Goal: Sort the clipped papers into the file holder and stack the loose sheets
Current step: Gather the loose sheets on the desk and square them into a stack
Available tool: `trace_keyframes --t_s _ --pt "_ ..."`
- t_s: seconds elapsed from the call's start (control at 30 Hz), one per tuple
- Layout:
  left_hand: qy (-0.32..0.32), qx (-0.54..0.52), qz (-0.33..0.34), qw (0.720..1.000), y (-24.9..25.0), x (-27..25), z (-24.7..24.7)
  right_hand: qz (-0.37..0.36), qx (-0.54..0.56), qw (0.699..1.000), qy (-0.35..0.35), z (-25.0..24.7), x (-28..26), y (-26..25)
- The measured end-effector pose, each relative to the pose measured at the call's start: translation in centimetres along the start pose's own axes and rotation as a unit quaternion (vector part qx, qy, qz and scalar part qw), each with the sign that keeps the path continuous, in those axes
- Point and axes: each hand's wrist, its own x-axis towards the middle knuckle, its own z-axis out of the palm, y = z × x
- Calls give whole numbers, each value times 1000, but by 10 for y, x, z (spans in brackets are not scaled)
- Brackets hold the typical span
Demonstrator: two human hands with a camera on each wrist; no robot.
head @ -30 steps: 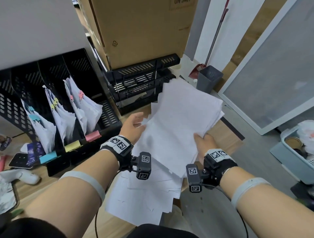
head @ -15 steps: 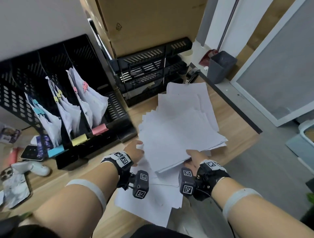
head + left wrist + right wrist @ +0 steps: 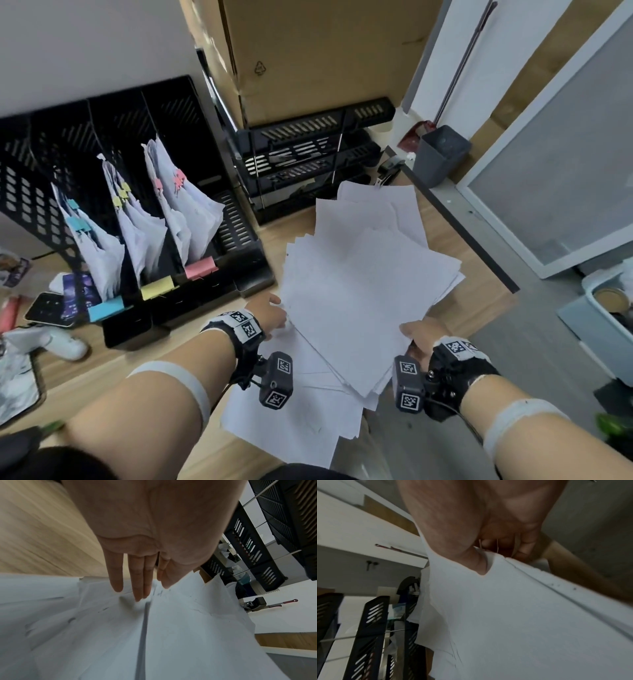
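A fanned bundle of loose white sheets (image 3: pixel 359 284) hangs low over the desk. My right hand (image 3: pixel 416 337) grips its near right corner, thumb (image 3: pixel 471 555) on top of the sheets (image 3: pixel 522 615) and fingers curled beneath. My left hand (image 3: pixel 270 313) lies against the bundle's left edge; its straight fingers (image 3: pixel 137 582) touch the paper (image 3: pixel 171 635). More loose sheets (image 3: pixel 291 421) lie on the desk beneath. The black file holder (image 3: pixel 164 113) at the left holds clipped papers with blue clips (image 3: pixel 99 253), yellow clips (image 3: pixel 144 226) and pink clips (image 3: pixel 191 212) in separate slots.
A black stacked letter tray (image 3: pixel 308 161) stands behind the sheets, under a large cardboard box (image 3: pixel 325 51). A stapler (image 3: pixel 390 168) sits by the desk's right edge (image 3: pixel 462 233). A phone (image 3: pixel 48 308) and clutter lie at the left. A grey bin (image 3: pixel 440 154) stands on the floor.
The bundle has come down from a raised tilt to lie flatter and lower over the desk. My left hand slid back along its left edge toward me.
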Motion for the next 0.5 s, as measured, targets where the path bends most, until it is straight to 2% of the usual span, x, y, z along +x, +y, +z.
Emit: trace_keyframes --t_s 0.03,0.13,0.2,0.3,0.37,0.5 --pt "3 -1 3 1000 3 1 1 -2 15 999 37 -6 2 3" --pt "14 11 21 1000 12 6 5 -31 -33 998 53 -25 -5 -9" --pt "14 11 25 1000 18 12 10 -78 -6 995 56 -36 -5 -22" --pt "12 15 30 999 27 19 15 -129 -45 987 88 -45 4 -49" --pt "24 29 35 999 32 24 19 -140 -79 984 75 -48 18 -65" --pt "99 86 47 990 38 26 24 -117 -181 976 33 -45 54 -91"
